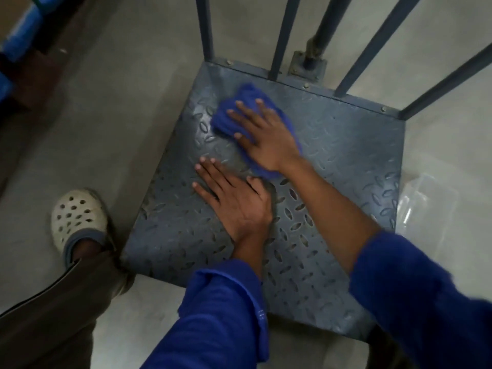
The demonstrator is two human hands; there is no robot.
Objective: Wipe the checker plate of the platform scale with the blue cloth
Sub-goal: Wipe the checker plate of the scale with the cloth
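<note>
The grey checker plate point(346, 161) of the platform scale fills the middle of the view, lying flat on the floor. A crumpled blue cloth point(226, 118) rests on its far left part. My right hand point(263, 137) presses flat on the cloth with fingers spread, pointing toward the plate's far left corner. My left hand point(234, 201) lies palm down on the bare plate just nearer to me, fingers apart, holding nothing. Both forearms wear blue sleeves.
Dark metal rail bars point(205, 27) and a bolted post point(310, 59) rise along the plate's far edge. My foot in a pale perforated clog point(77, 217) stands on the grey floor left of the plate. Clear plastic point(420, 203) lies on the floor to the right.
</note>
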